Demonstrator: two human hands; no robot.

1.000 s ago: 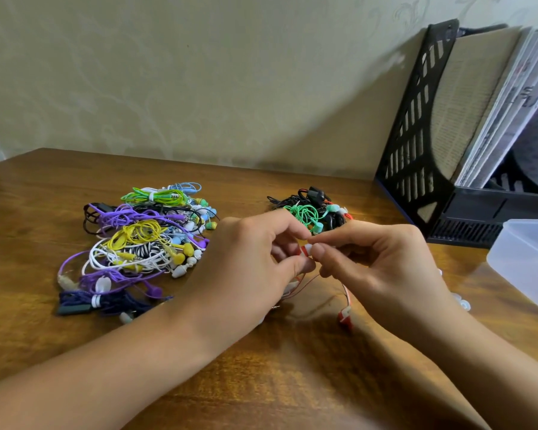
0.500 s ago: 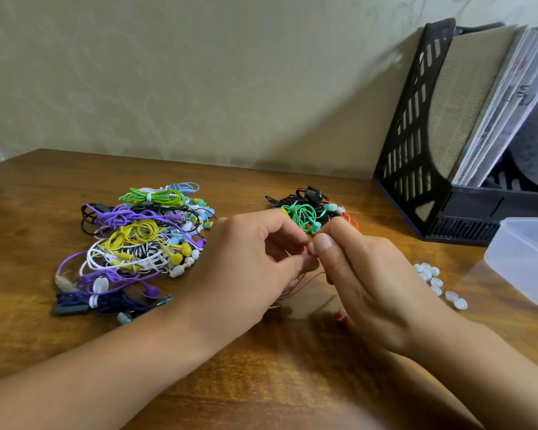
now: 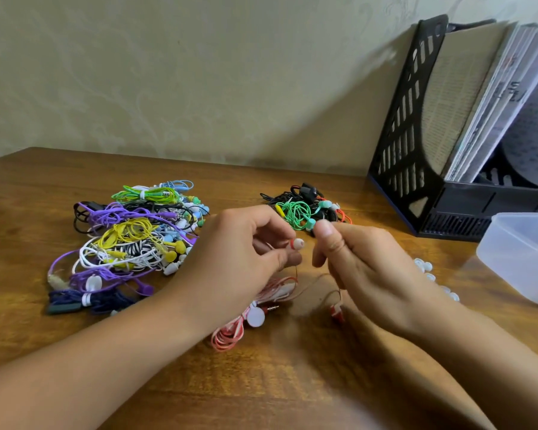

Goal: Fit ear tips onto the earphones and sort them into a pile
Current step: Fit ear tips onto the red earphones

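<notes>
My left hand (image 3: pixel 246 252) pinches a red earbud (image 3: pixel 297 243) with a white ear tip on it, held just above the wooden table (image 3: pixel 28 206). My right hand (image 3: pixel 364 265) hovers a little to the right of that bud, fingers curled and thumb pressed on the index finger; I see nothing between them. The red earphone's coiled cable (image 3: pixel 230 333) lies under my left wrist. Its second red bud (image 3: pixel 337 311) hangs by my right wrist. Loose white ear tips (image 3: pixel 423 265) lie right of my right hand.
A big heap of coloured earphones (image 3: pixel 131 237) lies at the left. A smaller pile with green and black ones (image 3: pixel 305 209) sits behind my hands. A translucent plastic container (image 3: pixel 516 259) stands at the right edge, with a black file holder (image 3: pixel 416 150) holding papers behind it.
My hands were pressed together on the bud. Now the right hand has pulled away to the right, and the bud with its white tip shows in my left fingers.
</notes>
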